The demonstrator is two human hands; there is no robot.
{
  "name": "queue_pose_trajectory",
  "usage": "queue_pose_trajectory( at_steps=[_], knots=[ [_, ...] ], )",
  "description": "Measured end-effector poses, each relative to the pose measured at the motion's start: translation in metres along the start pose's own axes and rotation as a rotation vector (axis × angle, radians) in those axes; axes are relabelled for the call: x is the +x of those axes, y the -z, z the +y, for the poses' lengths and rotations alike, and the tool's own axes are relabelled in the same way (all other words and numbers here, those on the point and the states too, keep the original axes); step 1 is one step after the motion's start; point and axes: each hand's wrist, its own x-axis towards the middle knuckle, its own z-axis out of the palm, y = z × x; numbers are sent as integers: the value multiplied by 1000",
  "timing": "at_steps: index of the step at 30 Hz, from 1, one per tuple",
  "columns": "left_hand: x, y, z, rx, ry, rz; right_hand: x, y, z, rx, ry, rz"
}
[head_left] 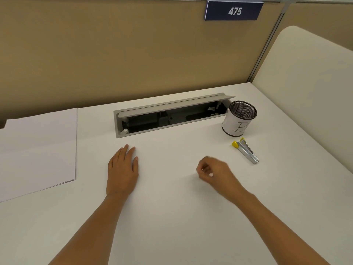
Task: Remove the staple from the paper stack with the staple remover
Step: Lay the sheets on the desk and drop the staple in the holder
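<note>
Nearest, both forearms reach in over the white counter (172, 217). The left hand (122, 173) lies flat, palm down, fingers straight and together, holding nothing. The right hand (215, 174) hovers or rests just to its right with fingers curled inward; something small and pale shows at the fingertips, but it is blurred, so whether anything is pinched there cannot be told.

Farther right lies the staple remover (246, 150), yellow-tipped with metal blades, untouched and well apart from both hands. Just beyond it stands a mesh pen cup (239, 118) wrapped in paper. The paper stack (38, 148) sits at the far left, well apart from the tool; no staple can be made out on it.

Judging from this, the work has barely begun. A good first move would be for the right hand to take the remover by its yellow end while the left hand draws the stack to the middle, stapled corner facing the tool and pressed flat so the sheets do not tear.

At the back, a cable tray (172, 115) stands open.
</note>
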Motion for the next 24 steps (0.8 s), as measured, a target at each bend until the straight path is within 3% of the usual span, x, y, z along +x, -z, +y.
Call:
queue_pose_trajectory(
  at_steps=[3,6,11,17,24],
  knots=[
    [0,0,0,0,-2,3,26,27,-7,118,-72,195],
    [-1,1,1,-9,0,1,55,61,-6,80,-88,375],
    [-1,0,-1,-9,-1,11,100,107,16,23,-162,527],
    [-1,-1,0,-11,4,21,132,129,40,-271,-298,517],
    [0,-2,-1,-26,5,27,142,127,51,-400,-313,465]
  ],
)
